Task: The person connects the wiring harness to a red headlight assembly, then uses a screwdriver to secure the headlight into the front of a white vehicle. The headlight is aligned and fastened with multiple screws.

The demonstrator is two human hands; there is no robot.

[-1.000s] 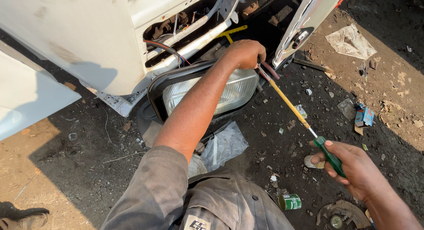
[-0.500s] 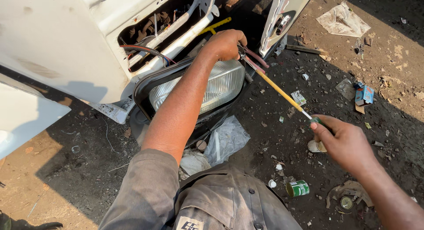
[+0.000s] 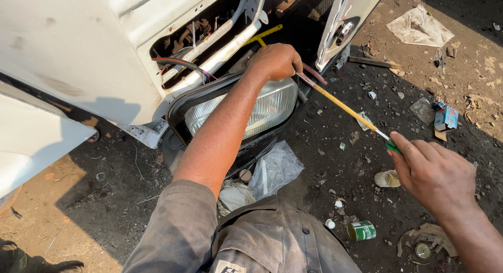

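Observation:
My left hand (image 3: 276,61) is closed over the top right corner of a rectangular headlight (image 3: 246,113) that hangs loose in its black frame from a white vehicle body (image 3: 78,53). My right hand (image 3: 435,173) grips the green handle of a long screwdriver (image 3: 343,108). Its yellow shaft runs up and left, and its tip meets the headlight edge just under my left hand. Exposed wires and a corrugated hose (image 3: 175,62) show in the opening above the lamp.
Dark oily ground with litter surrounds me: a green tin (image 3: 361,230), a small white cup (image 3: 386,178), a blue carton (image 3: 445,117), crumpled paper (image 3: 419,26) and clear plastic (image 3: 275,168). A chrome-edged panel (image 3: 348,21) stands right of the lamp.
My right hand has slid along the screwdriver handle and the view has shifted slightly. The left hand stays on the headlight corner, with the screwdriver tip at the same spot.

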